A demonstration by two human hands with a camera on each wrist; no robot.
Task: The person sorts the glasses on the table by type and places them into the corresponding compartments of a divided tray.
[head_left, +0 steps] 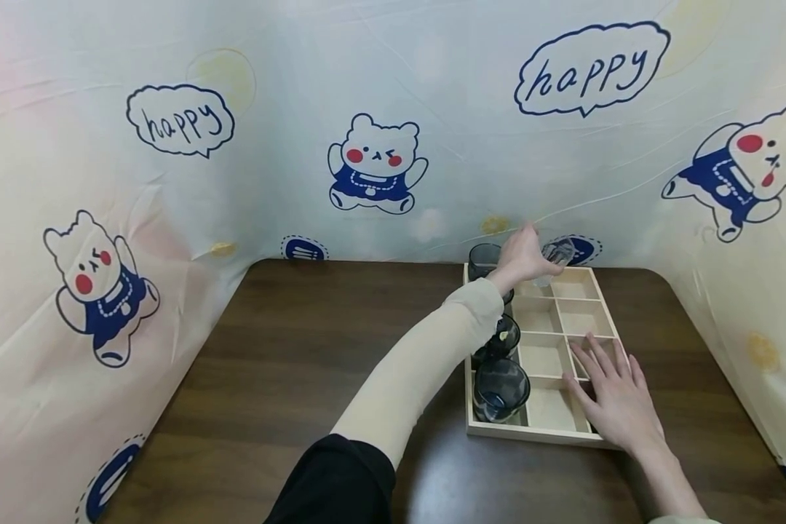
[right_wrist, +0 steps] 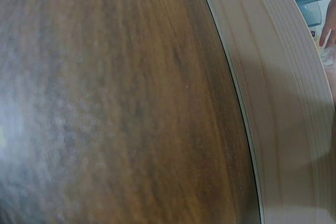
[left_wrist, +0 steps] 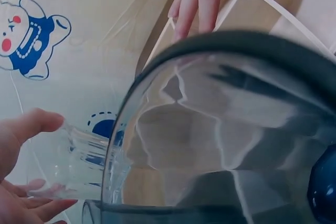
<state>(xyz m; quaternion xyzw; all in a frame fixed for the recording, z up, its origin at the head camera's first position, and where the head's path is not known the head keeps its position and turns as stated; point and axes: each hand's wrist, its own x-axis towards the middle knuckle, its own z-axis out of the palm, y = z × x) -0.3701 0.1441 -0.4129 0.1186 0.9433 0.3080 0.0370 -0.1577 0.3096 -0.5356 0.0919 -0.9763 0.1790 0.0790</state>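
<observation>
At the far end of the wooden divided tray (head_left: 537, 434), my left hand (head_left: 522, 256) grips a clear glass (head_left: 559, 252), tilted over the back compartments. The left wrist view shows the thumb and fingers around that clear glass (left_wrist: 84, 153). A dark tinted glass (left_wrist: 184, 129) fills much of the same view, close to the camera. Several such tinted glasses, among them the nearest one (head_left: 501, 391), stand along the tray's left column; my left forearm partly covers them. My right hand (head_left: 618, 407) rests with spread fingers on the tray's right side.
The tray stands on a dark brown wooden table (head_left: 340, 320), right of the middle. Behind and beside the table hangs a pale cloth (head_left: 268, 189) printed with cartoon bears. In the right wrist view, the tray's side wall (right_wrist: 283, 93) runs along the tabletop.
</observation>
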